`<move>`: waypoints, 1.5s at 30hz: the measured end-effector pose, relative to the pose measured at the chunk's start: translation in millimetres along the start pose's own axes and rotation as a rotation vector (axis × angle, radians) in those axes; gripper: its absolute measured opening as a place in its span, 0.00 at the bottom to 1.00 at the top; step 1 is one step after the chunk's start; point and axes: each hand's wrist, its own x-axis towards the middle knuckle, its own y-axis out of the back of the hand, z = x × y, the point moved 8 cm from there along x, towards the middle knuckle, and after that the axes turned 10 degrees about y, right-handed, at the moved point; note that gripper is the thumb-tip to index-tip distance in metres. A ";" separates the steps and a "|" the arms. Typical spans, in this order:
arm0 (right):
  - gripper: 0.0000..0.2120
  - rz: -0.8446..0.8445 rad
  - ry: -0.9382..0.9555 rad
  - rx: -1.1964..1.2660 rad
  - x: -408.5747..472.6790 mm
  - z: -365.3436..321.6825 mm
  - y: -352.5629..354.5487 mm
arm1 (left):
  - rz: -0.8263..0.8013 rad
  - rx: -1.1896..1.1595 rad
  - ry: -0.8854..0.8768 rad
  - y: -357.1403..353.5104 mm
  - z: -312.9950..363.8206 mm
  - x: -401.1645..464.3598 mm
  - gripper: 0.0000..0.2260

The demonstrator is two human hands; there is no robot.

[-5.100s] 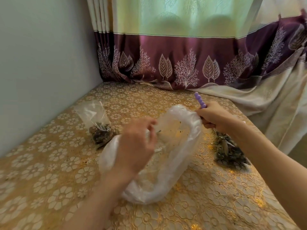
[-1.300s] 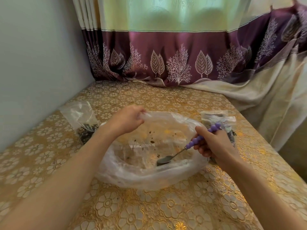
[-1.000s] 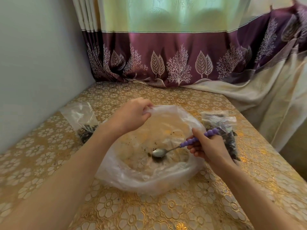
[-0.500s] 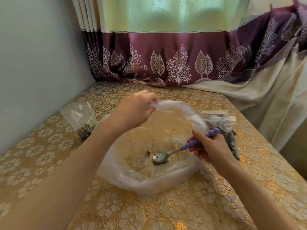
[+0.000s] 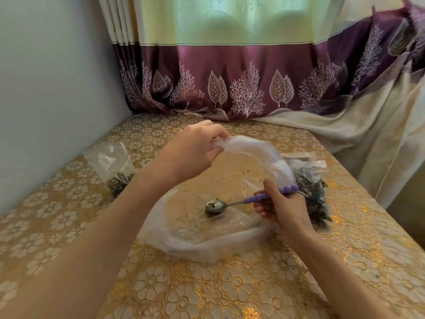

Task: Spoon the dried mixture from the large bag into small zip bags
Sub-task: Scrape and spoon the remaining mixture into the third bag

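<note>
Right now the left hand (image 5: pixel 195 153) pinches the far rim of the large bag (image 5: pixel 207 240) and lifts it, holding the mouth open on the gold floral tablecloth (image 5: pixel 207 291). Inside, the right hand (image 5: pixel 284 208) grips the purple beaded handle of the spoon (image 5: pixel 216 206), whose bowl carries a small heap of dried mixture just above the bag's floor. Only scattered crumbs seem left in there, though the plastic blurs it. One small zip bag (image 5: pixel 115 166) lies left by the wall, another filled zip bag (image 5: pixel 315 187) sits right, behind the spoon hand.
</note>
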 end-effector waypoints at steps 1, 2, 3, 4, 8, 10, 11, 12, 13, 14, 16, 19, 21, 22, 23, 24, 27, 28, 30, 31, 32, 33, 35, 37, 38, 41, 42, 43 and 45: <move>0.20 0.016 0.008 -0.001 0.3 0.1 1.9 | 0.006 0.003 -0.001 0.9 -0.2 -0.4 0.10; 0.19 0.031 0.018 -0.001 0.6 -0.3 3.8 | 0.012 0.004 -0.003 1.7 -0.4 -0.7 0.09; 0.19 0.046 0.030 0.001 1.0 -0.9 5.4 | 0.017 0.003 -0.005 2.3 -0.7 -0.8 0.09; 0.19 0.061 0.040 0.001 1.1 -1.6 7.0 | 0.019 0.000 -0.007 2.7 -1.0 -0.8 0.09; 0.18 0.086 0.068 0.022 1.4 -4.5 7.2 | 0.025 -0.001 -0.009 3.4 -2.8 -0.8 0.10; 0.17 0.091 0.074 0.062 1.3 -6.7 5.7 | 0.028 0.003 -0.010 3.2 -4.0 -0.7 0.10; 0.17 0.093 0.078 0.085 1.4 -8.2 5.1 | 0.030 0.003 -0.013 2.7 -4.7 -0.4 0.10; 0.17 0.095 0.086 0.105 1.7 -10.0 4.7 | 0.033 0.001 -0.016 2.3 -5.4 0.1 0.10; 0.16 0.097 0.095 0.116 2.1 -12.2 4.6 | 0.038 -0.003 -0.019 2.1 -6.5 0.9 0.09; 0.16 0.099 0.107 0.119 2.5 -14.7 4.7 | 0.048 -0.009 -0.020 2.3 -8.0 2.1 0.09; 0.17 0.102 0.132 0.123 3.6 -20.2 5.1 | 0.087 -0.008 -0.014 3.6 -13.5 6.5 0.09; 0.17 0.110 0.172 0.132 5.3 -29.0 7.8 | 0.165 0.009 0.035 3.7 -27.6 17.3 0.10; 0.18 0.113 0.197 0.122 7.2 -36.3 8.5 | 0.185 0.046 0.078 0.1 -38.9 25.0 0.12; 0.18 0.115 0.207 0.121 8.6 -40.0 8.2 | 0.175 0.081 0.098 -2.7 -44.8 28.7 0.15; 0.18 0.118 0.216 0.124 9.9 -43.7 7.9 | 0.153 0.114 0.115 -5.8 -50.8 32.0 0.17; 0.18 0.122 0.224 0.127 11.1 -47.1 7.5 | 0.129 0.136 0.127 -8.0 -56.1 34.6 0.20; 0.18 0.107 0.251 0.124 14.1 -57.0 3.6 | 0.124 0.134 0.126 -3.3 -67.0 34.7 0.22; 0.18 0.098 0.257 0.118 15.2 -59.6 1.1 | 0.149 0.126 0.121 2.0 -70.1 31.8 0.21; 0.21 0.077 0.256 0.106 18.1 -64.4 -6.3 | 0.223 0.115 0.108 14.7 -78.9 21.0 0.18; 0.21 0.060 0.252 0.104 20.0 -67.0 -11.9 | 0.270 0.110 0.105 22.0 -85.2 13.2 0.17; 0.21 0.035 0.248 0.101 22.1 -69.5 -19.2 | 0.326 0.103 0.115 30.1 -93.7 4.2 0.16; 0.21 0.002 0.247 0.093 23.8 -72.2 -28.0 | 0.393 0.099 0.140 39.2 -104.2 -6.3 0.16; 0.21 -0.065 0.247 0.081 26.8 -75.7 -48.4 | 0.553 0.106 0.237 59.0 -129.7 -30.9 0.16; 0.22 -0.127 0.242 0.093 29.6 -76.3 -70.0 | 0.705 0.085 0.382 76.3 -159.2 -56.8 0.17; 0.21 -0.156 0.233 0.110 31.1 -75.7 -80.8 | 0.746 0.051 0.468 80.9 -175.2 -68.4 0.19; 0.21 -0.228 0.202 0.155 36.2 -72.6 -110.4 | 0.630 -0.223 0.766 65.7 -227.4 -95.3 0.32; 0.21 -0.246 0.193 0.159 38.1 -71.2 -119.0 | 0.528 -0.338 0.860 51.9 -240.7 -101.7 0.37; 0.21 -0.263 0.183 0.157 39.7 -69.6 -127.1 | 0.407 -0.413 0.929 37.0 -248.4 -106.8 0.41; 0.21 -0.295 0.170 0.146 43.0 -67.5 -142.0 | 0.210 -0.418 0.967 13.6 -253.2 -110.3 0.47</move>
